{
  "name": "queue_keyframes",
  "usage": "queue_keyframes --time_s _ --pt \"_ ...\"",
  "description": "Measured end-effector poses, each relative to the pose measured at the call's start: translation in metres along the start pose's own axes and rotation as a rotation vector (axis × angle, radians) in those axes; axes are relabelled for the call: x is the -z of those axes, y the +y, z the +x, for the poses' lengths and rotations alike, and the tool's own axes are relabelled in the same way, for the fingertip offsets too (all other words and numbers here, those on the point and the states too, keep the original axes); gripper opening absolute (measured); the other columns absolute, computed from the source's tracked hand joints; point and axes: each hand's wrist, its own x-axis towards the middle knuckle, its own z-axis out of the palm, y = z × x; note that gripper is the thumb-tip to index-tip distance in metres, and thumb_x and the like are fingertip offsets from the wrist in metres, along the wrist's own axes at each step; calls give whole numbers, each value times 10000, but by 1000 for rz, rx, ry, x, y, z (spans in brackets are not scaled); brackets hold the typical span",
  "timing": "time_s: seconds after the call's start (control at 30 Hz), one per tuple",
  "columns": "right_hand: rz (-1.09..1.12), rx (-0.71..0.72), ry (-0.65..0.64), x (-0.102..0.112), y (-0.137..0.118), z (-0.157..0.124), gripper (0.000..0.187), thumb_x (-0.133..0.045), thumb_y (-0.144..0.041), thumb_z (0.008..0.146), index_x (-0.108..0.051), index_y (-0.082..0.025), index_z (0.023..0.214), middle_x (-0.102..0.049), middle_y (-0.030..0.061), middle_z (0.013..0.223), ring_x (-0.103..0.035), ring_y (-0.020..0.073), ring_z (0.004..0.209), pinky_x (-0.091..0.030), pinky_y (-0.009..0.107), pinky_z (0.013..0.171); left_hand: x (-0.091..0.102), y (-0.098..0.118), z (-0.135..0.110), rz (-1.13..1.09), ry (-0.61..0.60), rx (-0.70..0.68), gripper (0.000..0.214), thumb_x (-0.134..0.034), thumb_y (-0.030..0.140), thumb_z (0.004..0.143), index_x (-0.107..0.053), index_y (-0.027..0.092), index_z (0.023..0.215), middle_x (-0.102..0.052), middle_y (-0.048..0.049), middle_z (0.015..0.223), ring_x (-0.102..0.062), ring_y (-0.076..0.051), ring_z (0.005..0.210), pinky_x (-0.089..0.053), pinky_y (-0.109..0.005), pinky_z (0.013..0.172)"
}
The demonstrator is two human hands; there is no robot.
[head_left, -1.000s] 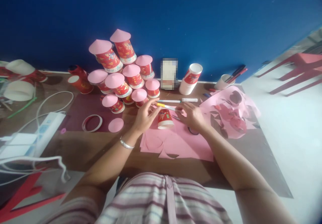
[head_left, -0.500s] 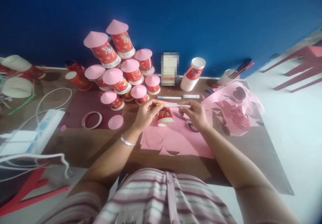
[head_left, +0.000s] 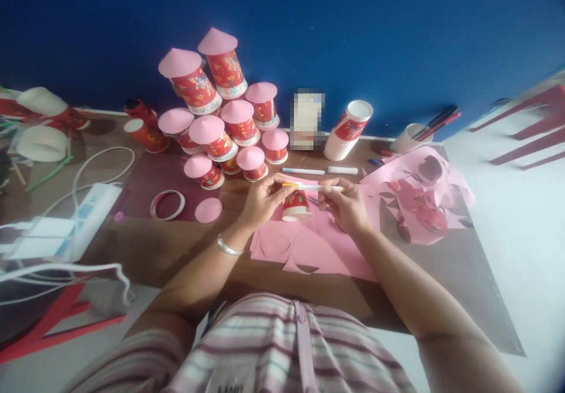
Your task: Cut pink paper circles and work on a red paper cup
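Observation:
A slim white marker (head_left: 311, 187) with a yellow end is held level between my two hands. My left hand (head_left: 261, 205) pinches the yellow end with thumb and fingers. Closed on the white barrel is my right hand (head_left: 348, 207). Just below the marker, a small red patterned paper cup (head_left: 295, 209) lies on pink paper (head_left: 335, 257), its pale rim toward me. Scissors (head_left: 314, 201) show only in part, mostly covered by my right hand. Behind the hands lie another white marker (head_left: 304, 171) and a short white cap-like piece (head_left: 342, 170).
Several red cups with pink cone roofs (head_left: 212, 131) stand stacked at back left. A tape roll (head_left: 155, 205) and pink disc (head_left: 208, 210) lie left, beyond them a power strip (head_left: 95, 216). Stacked cups (head_left: 344, 143), a pen cup (head_left: 408, 140) and pink scraps (head_left: 419, 205) are right.
The view has shifted, so the scene sits slightly further right in the picture. My right fingers have curled in and now hide more of the scissors. Both hands still hold the marker.

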Motion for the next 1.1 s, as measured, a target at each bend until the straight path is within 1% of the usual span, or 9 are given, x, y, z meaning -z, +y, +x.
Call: queue_keyframes --time_s 0.2,0.4,0.57,0.63,0.73,0.83,0.9,1.0,1.1 --pt "96 -19 -24 -3 0 -1 412 -866 -566 758 -634 -240 858 -648 -37 636 -562 125 501 -461 260 490 -3 0 0 25 5 -27 229 -806 416 898 -749 195 900 -720 -7 795 -583 -91 611 -490 -243 595" --pt "20 27 -54 -3 6 -4 379 -809 -576 836 -644 -235 855 -652 -27 654 -579 133 529 -505 282 530 -3 -2 -5 7 13 8 276 -808 452 890 -741 184 890 -707 -4 726 -570 -92 560 -478 -244 546" --pt "-10 53 -59 -1 9 -2 377 -834 -585 811 -733 -229 882 -663 -20 651 -570 134 533 -511 292 539 0 -2 -5 42 5 -64 206 -805 386 907 -767 185 934 -776 -42 866 -631 -102 630 -532 -254 605" --pt "-154 98 -84 3 3 -1 382 -826 -596 822 -779 -227 909 -702 2 703 -589 145 574 -507 297 555 2 -1 -3 70 -2 -129 155 -787 349 927 -782 197 963 -787 -48 923 -688 -123 735 -569 -264 689" --pt "-500 262 -144 10 -6 0 291 -774 -511 915 -816 -226 956 -772 52 881 -652 176 721 -515 310 641 3 0 -1 95 -48 -174 137 -749 320 960 -793 215 1036 -799 -62 1023 -739 -155 896 -600 -286 810" --pt "-725 416 -140 17 -5 2 220 -680 -408 1000 -793 -220 1017 -769 55 900 -652 184 737 -517 316 674 6 -2 0 66 -47 -129 320 -746 341 962 -727 231 1262 -785 -54 1006 -732 -143 849 -599 -263 752" --pt "-798 491 -61 23 2 5 206 -617 -353 1030 -761 -210 1064 -770 69 946 -685 207 796 -540 325 708 10 -6 0 72 12 -121 417 -746 352 958 -664 233 1349 -768 -42 979 -715 -130 826 -587 -243 728" --pt "-1008 537 71 31 13 13 200 -575 -293 1038 -745 -199 1086 -778 99 1003 -723 251 909 -566 351 782 15 -14 -1 165 103 -133 360 -743 358 955 -677 214 1278 -738 -33 957 -700 -122 847 -580 -236 768" --pt "-1260 544 101 35 18 18 218 -557 -236 1028 -759 -177 1089 -783 135 1039 -719 280 953 -567 373 803 16 -22 -4 263 126 -133 280 -729 357 951 -709 196 1179 -712 -27 908 -677 -121 798 -566 -235 731"
